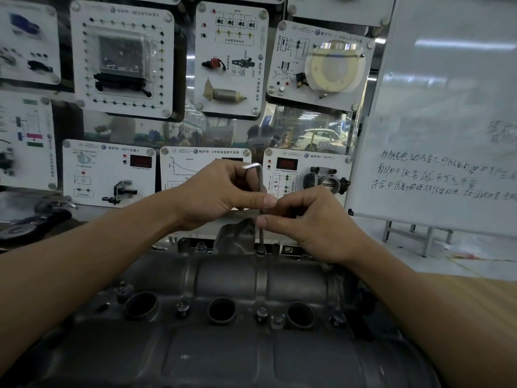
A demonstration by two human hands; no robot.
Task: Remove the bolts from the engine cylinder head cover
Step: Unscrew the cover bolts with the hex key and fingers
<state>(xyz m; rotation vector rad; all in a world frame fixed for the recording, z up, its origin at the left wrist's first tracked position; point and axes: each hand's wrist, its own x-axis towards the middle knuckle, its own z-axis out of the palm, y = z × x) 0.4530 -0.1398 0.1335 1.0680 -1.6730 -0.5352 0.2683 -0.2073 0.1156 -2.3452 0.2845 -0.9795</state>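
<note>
I am showing a bare left hand and right hand, forearms uncovered at eight and four o'clock.

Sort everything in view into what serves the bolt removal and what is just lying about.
In the job: hex key, gripped by left hand and right hand; far bolt under its tip; cylinder head cover; near bolts.
Just about: whiteboard; wall training panels; throttle body.

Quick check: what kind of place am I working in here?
Probably an automotive training workshop: component demonstration panels on the wall, a handwritten whiteboard, and an engine cylinder head cover in front.
</note>
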